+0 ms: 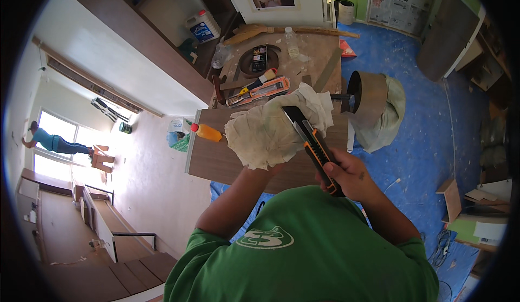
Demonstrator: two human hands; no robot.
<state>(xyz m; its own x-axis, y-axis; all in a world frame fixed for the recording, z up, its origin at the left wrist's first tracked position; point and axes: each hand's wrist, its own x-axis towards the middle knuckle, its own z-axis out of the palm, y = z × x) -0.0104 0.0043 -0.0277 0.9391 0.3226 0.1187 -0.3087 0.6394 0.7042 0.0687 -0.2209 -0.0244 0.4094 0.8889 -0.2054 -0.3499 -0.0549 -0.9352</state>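
My right hand [341, 173] grips a black and orange snap-off utility knife [317, 153], its dark upper end lying over a crumpled off-white cloth bundle [262, 131]. My left hand [273, 169] is mostly hidden beneath the bundle, so its fingers and what they grip do not show clearly. Under both is a wooden worktop [211, 158] with an orange bottle [206, 132] at the left. Just beyond lie an orange tool [271, 88], a yellow-handled brush [257, 83], a phone [259, 58] on a dark round piece and a clear bottle [292, 45].
A bucket [374, 96] draped with pale fabric stands right of the worktop, on a blue floor sheet [401, 194]. At far left a person [59, 142] in a teal shirt stands raised by a window, near a stool [102, 158]. Boards [452, 199] and cables lie at the right.
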